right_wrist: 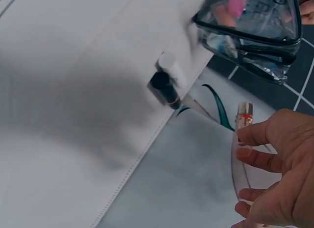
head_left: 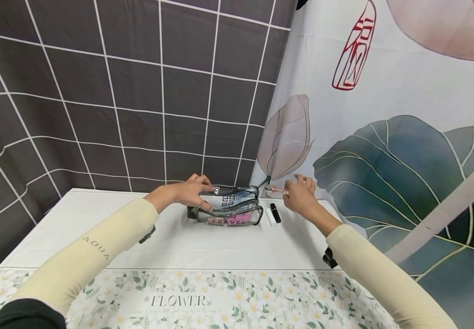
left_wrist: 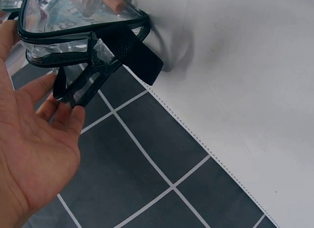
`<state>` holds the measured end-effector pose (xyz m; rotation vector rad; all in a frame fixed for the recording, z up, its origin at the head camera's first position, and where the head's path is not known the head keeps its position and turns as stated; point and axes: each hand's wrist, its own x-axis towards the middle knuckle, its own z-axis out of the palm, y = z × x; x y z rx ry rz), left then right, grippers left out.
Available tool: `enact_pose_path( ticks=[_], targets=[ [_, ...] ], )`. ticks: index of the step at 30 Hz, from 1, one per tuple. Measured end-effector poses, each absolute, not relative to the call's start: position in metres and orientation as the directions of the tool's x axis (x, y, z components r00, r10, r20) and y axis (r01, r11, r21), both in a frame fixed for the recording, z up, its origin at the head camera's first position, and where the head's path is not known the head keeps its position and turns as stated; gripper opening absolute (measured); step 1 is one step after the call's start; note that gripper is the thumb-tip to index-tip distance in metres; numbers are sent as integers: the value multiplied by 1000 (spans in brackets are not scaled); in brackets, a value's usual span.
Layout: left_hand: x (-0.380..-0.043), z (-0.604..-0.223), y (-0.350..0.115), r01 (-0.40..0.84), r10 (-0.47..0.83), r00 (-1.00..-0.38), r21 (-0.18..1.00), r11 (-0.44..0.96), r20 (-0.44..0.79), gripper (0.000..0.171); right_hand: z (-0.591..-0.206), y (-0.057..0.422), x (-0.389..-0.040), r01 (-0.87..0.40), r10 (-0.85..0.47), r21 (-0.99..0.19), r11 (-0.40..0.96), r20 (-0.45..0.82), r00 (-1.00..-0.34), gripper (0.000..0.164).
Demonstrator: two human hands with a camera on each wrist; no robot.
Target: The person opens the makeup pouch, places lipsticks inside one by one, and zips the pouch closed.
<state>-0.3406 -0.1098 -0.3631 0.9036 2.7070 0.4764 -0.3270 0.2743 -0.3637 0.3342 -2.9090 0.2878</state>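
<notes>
A clear zip pouch (head_left: 245,220) with black trim and "TRAVEL" lettering stands near the table's back edge. My left hand (head_left: 188,192) grips its left end, with the thumb on the near side; in the left wrist view the fingers curl at the pouch's black-trimmed top (left_wrist: 83,32). Small items show through the plastic. To the right, my right hand (head_left: 301,196) pinches a slim pinkish tube with a shiny cap (right_wrist: 244,113), possibly lip gloss, between thumb and finger. It is held apart from the pouch. Between them lie a white tube (head_left: 271,217) and a black tube (head_left: 276,213), side by side.
The white table (head_left: 204,251) has a floral cloth with "FLOWER" print (head_left: 179,301) along its front. A dark gridded curtain (head_left: 134,91) hangs behind, and a leaf-printed white cloth (head_left: 315,55) hangs at the right, close to my right hand.
</notes>
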Motion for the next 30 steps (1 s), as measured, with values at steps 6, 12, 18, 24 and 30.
enact_pose_path(
  ticks=[6, 12, 18, 24, 30],
  targets=[
    [-340, -363, -112, 533, 613, -781, 384, 754, -121, 87, -357, 264, -327, -237, -195, -194, 952, 216, -957, 26],
    [-339, -363, -113, 551, 627, -771, 378, 744, -110, 87, -356, 258, -326, -221, -176, -200, 955, 218, -960, 29],
    [-338, -363, -114, 542, 625, -773, 398, 740, -109, 86, -353, 252, -323, -241, -188, -216, 946, 239, -953, 31],
    [-336, -363, -113, 539, 626, -773, 408, 736, -108, 86, -354, 247, -321, -270, -211, -224, 936, 257, -943, 28],
    [-334, -361, -112, 542, 629, -770, 405, 736, -112, 86, -352, 246, -319, -297, -233, -219, 930, 276, -933, 27]
  ],
)
